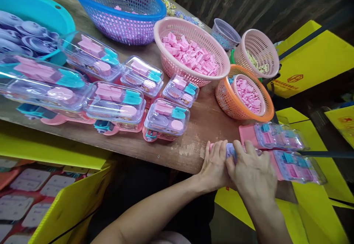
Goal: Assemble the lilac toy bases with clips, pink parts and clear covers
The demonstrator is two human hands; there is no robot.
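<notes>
Near the front edge of the wooden table (200,129), my left hand (217,164) closes round the left end of a pink-and-purple plastic toy case (231,150). Across its top and right side lies my right hand (253,170), fingers bent and pressing on it. Both hands cover most of this case, so its lid and contents are hidden. Just right of my right hand lie two pink toy cases, an upper case (282,136) and a lower case (297,166), with clear lids and pink and teal parts inside.
Several clear-lidded toy cases (167,118) stand in rows at left. Behind are a pink basket (224,68) of small pink pieces, a blue basket (124,17), an orange basket (225,98) and a teal basin (66,22). Yellow boxes (312,57) stand at right and lower left.
</notes>
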